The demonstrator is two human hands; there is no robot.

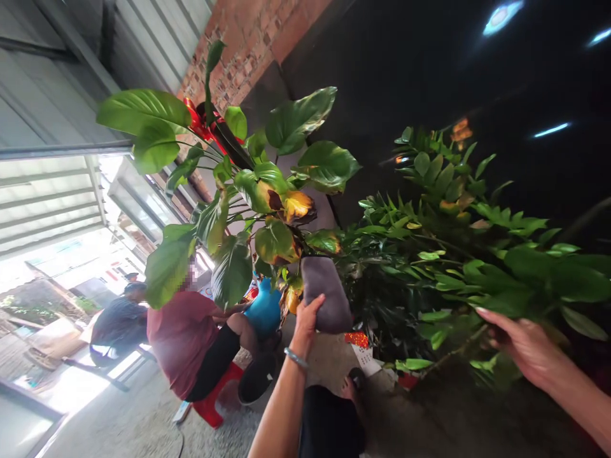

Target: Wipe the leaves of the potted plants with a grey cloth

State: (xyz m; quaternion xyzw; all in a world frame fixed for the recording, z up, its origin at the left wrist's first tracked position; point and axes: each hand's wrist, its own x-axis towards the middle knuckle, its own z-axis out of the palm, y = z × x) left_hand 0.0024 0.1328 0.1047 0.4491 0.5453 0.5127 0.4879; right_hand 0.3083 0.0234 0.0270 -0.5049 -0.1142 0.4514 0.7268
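My left hand [308, 321] is raised and closed on a grey cloth [325, 292], which it holds up against the lower leaves of a big-leafed potted plant [267, 191]; some of those leaves are yellow and brown. My right hand [518, 343] reaches into a second plant with narrow glossy leaflets [453, 254]. Its fingers curl around a thin stem there, partly hidden by leaves. A bracelet sits on my left wrist.
A person in a red shirt [184, 340] sits on a red stool [212, 404] at left, next to a blue vase [265, 308]. Another person in dark blue [117, 327] sits behind. A brick wall [248, 44] and a dark glossy wall [429, 76] stand behind the plants.
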